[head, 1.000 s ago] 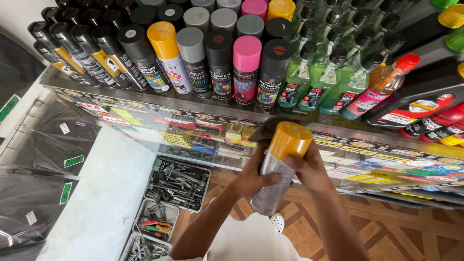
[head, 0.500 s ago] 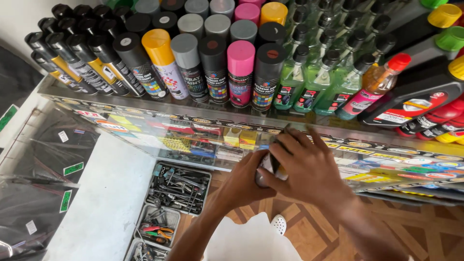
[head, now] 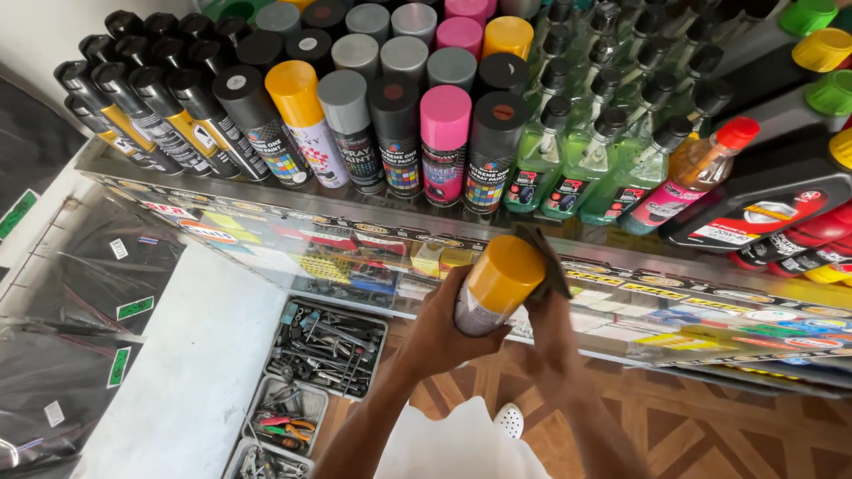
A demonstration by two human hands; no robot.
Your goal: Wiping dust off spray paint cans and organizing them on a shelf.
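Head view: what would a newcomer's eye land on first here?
First the yellow-capped spray can at centre, gripped by the left hand while the right hand presses a dark cloth against it. Behind it, rows of spray cans with coloured caps fill the glass shelf, with green spray bottles to their right. Lower left, trays of tools sit below.

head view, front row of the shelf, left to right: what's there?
Black-capped spray cans → yellow-capped spray can → grey-capped spray can → black-capped can → pink-capped can → dark-capped can → green trigger-spray bottles → orange bottle with red cap.
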